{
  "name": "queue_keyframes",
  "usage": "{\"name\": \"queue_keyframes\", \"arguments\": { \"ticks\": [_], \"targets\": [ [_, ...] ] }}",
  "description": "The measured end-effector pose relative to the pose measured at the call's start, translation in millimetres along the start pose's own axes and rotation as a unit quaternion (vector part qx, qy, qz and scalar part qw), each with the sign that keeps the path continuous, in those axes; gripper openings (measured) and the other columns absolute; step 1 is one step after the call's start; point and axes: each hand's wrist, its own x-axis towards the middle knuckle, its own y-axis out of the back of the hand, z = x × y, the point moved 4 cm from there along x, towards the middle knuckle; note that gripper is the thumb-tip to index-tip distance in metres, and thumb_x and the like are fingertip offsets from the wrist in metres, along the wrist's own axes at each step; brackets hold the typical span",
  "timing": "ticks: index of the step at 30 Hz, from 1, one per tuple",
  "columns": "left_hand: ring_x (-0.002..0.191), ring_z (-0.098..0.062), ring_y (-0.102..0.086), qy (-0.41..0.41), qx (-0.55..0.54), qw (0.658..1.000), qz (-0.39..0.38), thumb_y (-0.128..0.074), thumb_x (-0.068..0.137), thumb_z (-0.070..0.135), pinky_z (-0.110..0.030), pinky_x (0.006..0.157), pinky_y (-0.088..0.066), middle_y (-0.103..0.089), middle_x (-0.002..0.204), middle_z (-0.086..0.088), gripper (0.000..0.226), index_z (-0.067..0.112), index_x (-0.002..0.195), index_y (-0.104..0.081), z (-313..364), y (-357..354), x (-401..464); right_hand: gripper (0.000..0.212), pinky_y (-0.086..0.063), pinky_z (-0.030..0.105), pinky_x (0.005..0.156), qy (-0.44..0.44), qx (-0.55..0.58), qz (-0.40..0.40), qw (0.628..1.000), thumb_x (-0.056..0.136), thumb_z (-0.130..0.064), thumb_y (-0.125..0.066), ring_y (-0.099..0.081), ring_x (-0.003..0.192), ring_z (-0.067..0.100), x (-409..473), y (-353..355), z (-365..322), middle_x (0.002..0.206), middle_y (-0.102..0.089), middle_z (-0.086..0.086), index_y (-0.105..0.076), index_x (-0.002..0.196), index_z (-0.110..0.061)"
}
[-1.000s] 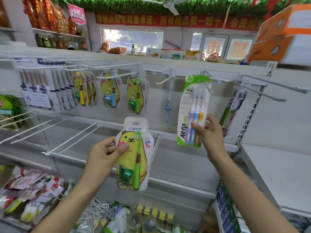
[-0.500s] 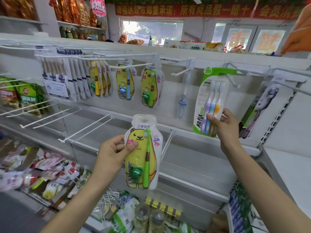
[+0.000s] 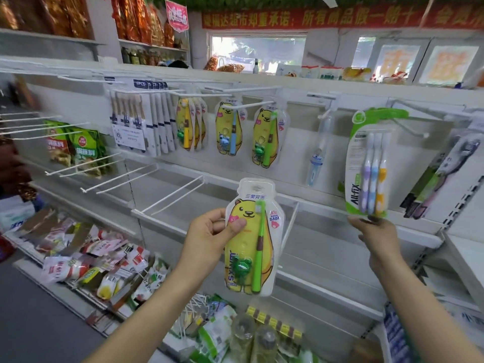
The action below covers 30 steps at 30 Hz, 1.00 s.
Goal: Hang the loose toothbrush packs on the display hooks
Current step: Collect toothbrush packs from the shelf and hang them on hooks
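My left hand [image 3: 209, 237] holds a loose yellow bear toothbrush pack [image 3: 251, 239] with a green brush, upright in front of the lower shelf. The thumb lies on its front. Just below a green-and-white All-fix three-brush pack [image 3: 366, 163] is my right hand [image 3: 377, 234]. That pack hangs from a display hook [image 3: 408, 127] at the upper right. My fingertips sit at its bottom edge, and none of them overlaps its front. Matching bear packs [image 3: 267, 134] hang on hooks further left.
Bare white hooks [image 3: 170, 197] jut out from the lower rail at the left and centre. White boxed brush packs [image 3: 141, 119] and a single blue brush [image 3: 317, 155] hang on the top row. Snack bags [image 3: 86, 255] fill the low shelf on the left, with bottles [image 3: 262, 339] below.
My right hand has slid down from the All-fix pack's lower front to just under its bottom edge. My view has shifted left. The left hand still holds the bear pack.
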Motion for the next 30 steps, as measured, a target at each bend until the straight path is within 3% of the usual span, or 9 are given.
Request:
{"name": "queue_keyframes", "arguments": {
  "ticks": [3, 5, 7, 11, 17, 20, 25, 30],
  "targets": [
    [0.077, -0.02, -0.077, 0.002, -0.002, 1.0, -0.016, -0.071, 0.077, 0.024, -0.024, 0.06, -0.058, -0.079, 0.088, -0.008, 0.03, 0.009, 0.103, -0.07, 4, 10, -4, 0.052, -0.045, 0.045, 0.105, -0.061, 0.012, -0.027, 0.998, 0.091, -0.009, -0.071, -0.056, 0.123, 0.036, -27, -10, 9, 0.131, -0.058, 0.022, -0.051, 0.137, 0.005],
    [0.079, -0.02, -0.077, 0.004, -0.001, 1.0, -0.026, -0.07, 0.078, 0.025, -0.025, 0.061, -0.059, -0.079, 0.09, -0.008, 0.03, 0.01, 0.104, -0.071, 6, 18, -6, 0.032, -0.046, 0.047, 0.105, -0.041, -0.009, -0.058, 0.997, 0.092, -0.009, -0.069, -0.06, 0.113, 0.031, -53, -22, 2, 0.126, -0.063, 0.023, -0.062, 0.122, -0.003],
    [0.08, -0.021, -0.077, 0.006, 0.002, 0.999, -0.037, -0.07, 0.079, 0.026, -0.025, 0.062, -0.059, -0.079, 0.09, -0.008, 0.032, 0.009, 0.106, -0.071, 9, 26, -9, 0.016, -0.051, 0.045, 0.101, 0.001, -0.028, -0.098, 0.995, 0.093, -0.01, -0.067, -0.065, 0.107, 0.029, -86, -39, -15, 0.115, -0.069, 0.02, -0.068, 0.109, -0.008],
    [0.082, -0.022, -0.077, 0.006, 0.006, 0.998, -0.061, -0.07, 0.081, 0.025, -0.025, 0.063, -0.059, -0.079, 0.091, -0.009, 0.031, 0.009, 0.108, -0.07, 13, 44, -15, 0.013, -0.059, 0.035, 0.087, 0.077, -0.032, -0.176, 0.981, 0.095, -0.014, -0.064, -0.073, 0.093, 0.024, -146, -78, -51, 0.095, -0.077, 0.01, -0.071, 0.106, -0.01],
    [0.077, -0.018, -0.077, 0.014, 0.009, 0.996, -0.086, -0.071, 0.083, 0.021, -0.024, 0.062, -0.058, -0.079, 0.087, -0.008, 0.021, 0.011, 0.102, -0.071, 15, 70, -24, 0.019, -0.056, 0.023, 0.071, 0.129, -0.033, -0.267, 0.954, 0.086, -0.02, -0.07, -0.072, 0.084, 0.012, -215, -132, -86, 0.094, -0.078, 0.003, -0.073, 0.103, -0.012],
    [0.078, -0.02, -0.077, 0.017, 0.011, 0.995, -0.1, -0.069, 0.086, 0.021, -0.025, 0.066, -0.059, -0.079, 0.088, -0.011, 0.021, 0.011, 0.104, -0.07, 14, 83, -29, 0.014, -0.054, 0.021, 0.068, 0.14, -0.051, -0.258, 0.955, 0.086, -0.007, -0.075, -0.069, 0.082, 0.015, -228, -147, -89, 0.094, -0.077, 0.007, -0.072, 0.099, -0.013],
    [0.09, -0.021, -0.076, 0.036, 0.012, 0.988, -0.147, -0.067, 0.085, 0.027, -0.027, 0.076, -0.058, -0.079, 0.097, -0.007, 0.032, 0.011, 0.113, -0.069, 8, 102, -37, 0.013, -0.058, 0.033, 0.068, 0.132, -0.032, -0.216, 0.967, 0.086, -0.003, -0.074, -0.07, 0.078, 0.014, -233, -161, -94, 0.087, -0.076, 0.006, -0.072, 0.095, -0.012],
    [0.093, -0.022, -0.075, 0.043, 0.034, 0.981, -0.186, -0.077, 0.077, 0.016, -0.024, 0.078, -0.058, -0.079, 0.103, -0.005, 0.035, 0.014, 0.111, -0.072, 1, 116, -36, 0.012, -0.056, 0.025, 0.064, 0.166, 0.011, -0.187, 0.968, 0.086, -0.002, -0.073, -0.068, 0.074, 0.012, -224, -168, -115, 0.084, -0.076, 0.002, -0.072, 0.095, -0.009]
  ]
}}
